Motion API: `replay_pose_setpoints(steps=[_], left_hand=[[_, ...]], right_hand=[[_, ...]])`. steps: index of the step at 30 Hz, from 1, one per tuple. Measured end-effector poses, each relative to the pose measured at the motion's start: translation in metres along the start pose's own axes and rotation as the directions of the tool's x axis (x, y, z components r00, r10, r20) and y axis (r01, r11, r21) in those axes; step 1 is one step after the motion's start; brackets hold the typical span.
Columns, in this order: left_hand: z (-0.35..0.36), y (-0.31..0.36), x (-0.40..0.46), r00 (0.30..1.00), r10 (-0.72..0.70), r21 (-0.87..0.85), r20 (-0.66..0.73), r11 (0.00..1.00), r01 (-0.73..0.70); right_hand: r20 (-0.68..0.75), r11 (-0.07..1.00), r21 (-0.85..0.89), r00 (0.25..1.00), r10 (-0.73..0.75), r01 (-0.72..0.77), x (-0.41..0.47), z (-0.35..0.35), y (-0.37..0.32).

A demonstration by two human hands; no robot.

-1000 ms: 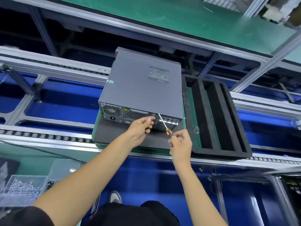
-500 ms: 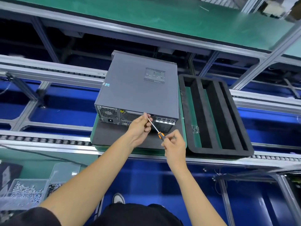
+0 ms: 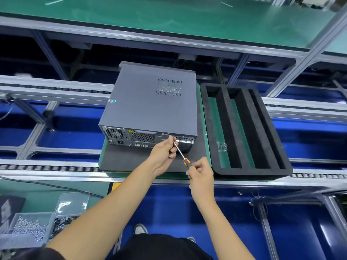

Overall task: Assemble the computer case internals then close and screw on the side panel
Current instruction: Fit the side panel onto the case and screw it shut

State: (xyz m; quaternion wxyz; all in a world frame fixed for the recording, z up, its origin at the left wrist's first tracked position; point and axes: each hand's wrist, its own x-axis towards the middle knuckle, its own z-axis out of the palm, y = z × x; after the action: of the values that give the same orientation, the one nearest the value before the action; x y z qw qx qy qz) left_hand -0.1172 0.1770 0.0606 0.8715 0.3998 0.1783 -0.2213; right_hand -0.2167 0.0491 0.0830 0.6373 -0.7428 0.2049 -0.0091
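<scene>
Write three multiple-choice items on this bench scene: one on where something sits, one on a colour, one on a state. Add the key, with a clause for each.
1. Where is the black foam tray relative to the computer case?
A. To its right
B. On top of it
C. To its left

2. What colour is the band on the screwdriver handle?
A. Blue
B. Orange
C. Green

3. What is the state of the case's side panel?
A. Removed
B. Leaning against the tray
C. Closed on the case

Key: 1 A, the tray lies beside the case's right edge. 2 B, orange shows just above the right hand, which holds the handle. 3 C, the panel covers the top face, while the left hand pinches the shaft near the rear edge.
</scene>
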Motion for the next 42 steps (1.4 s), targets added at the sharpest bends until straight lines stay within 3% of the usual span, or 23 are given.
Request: replay_pose_setpoints(steps=[5,11,19,31,42], left_hand=[[0.023,-0.009,0.002,0.999,-0.037,-0.013,0.008,0.999,0.037],[0.05,-0.027,0.008,0.994,-0.078,-0.007,-0.075,0.997,0.078],[0.061,-0.028,0.022,0.969,-0.082,0.147,-0.233,0.982,0.118],[0.053,-0.031,0.034,0.979,-0.034,0.31,-0.201,0.946,0.097],[0.049,-0.036,0.037,0.981,0.011,0.294,-0.192,0.955,0.047]], right_hand=[[-0.055,0.999,0.014,0.998,0.042,-0.041,0.003,-0.013,0.004],[-0.108,0.999,0.011,0.993,0.054,-0.053,-0.002,-0.016,0.011],[-0.031,0.999,-0.025,0.999,0.022,-0.023,0.005,-0.01,0.016],[-0.049,0.997,-0.071,0.999,0.009,-0.013,0.006,-0.001,0.016],[-0.047,0.996,-0.085,0.999,-0.016,0.012,0.01,0.003,0.019]])
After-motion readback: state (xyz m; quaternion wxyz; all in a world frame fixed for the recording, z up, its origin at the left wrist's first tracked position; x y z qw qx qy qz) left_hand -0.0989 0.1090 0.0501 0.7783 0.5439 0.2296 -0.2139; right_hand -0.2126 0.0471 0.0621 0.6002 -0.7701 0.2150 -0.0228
